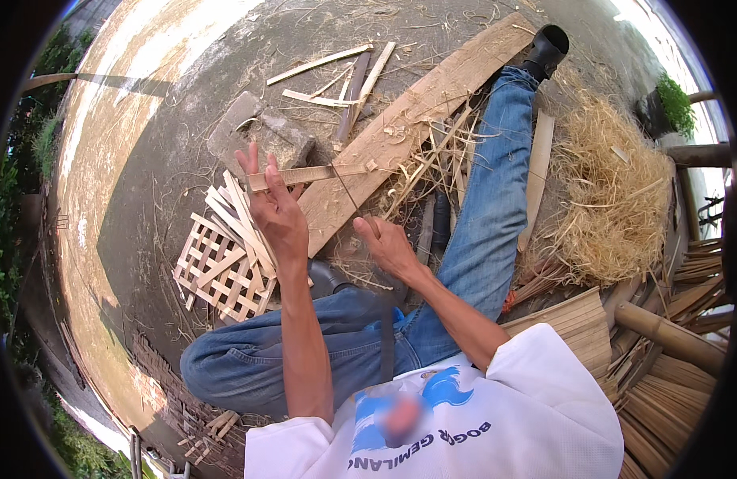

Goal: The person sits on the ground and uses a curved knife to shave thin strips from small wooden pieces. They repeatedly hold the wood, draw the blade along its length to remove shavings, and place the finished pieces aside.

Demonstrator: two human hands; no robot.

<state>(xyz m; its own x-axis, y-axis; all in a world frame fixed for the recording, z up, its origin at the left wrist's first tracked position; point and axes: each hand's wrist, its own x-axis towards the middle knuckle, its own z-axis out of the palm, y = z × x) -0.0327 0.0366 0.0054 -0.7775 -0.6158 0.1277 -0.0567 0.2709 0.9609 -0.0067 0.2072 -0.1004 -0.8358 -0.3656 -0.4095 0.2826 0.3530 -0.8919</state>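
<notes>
A flat bamboo strip (312, 174) lies across my left hand (279, 209), held between the thumb and the fingers behind it. Its far end reaches over a long wooden plank (416, 104). My right hand (391, 249) is closed in a fist around a knife (346, 188), whose handle is hidden in the palm. The thin dark blade is seen nearly edge-on and crosses the strip; whether it cuts into it I cannot tell. Left of my left hand, a woven bamboo lattice (217, 267) sits on the ground with loose slats (239, 219) on top.
A grey concrete block (260, 132) stands beyond my left hand, and cut bamboo strips (372, 84) lie past it. On the right is a big heap of fine shavings (612, 191). My outstretched leg (492, 168) runs beside the plank. Bamboo poles (667, 337) and split pieces fill the lower right.
</notes>
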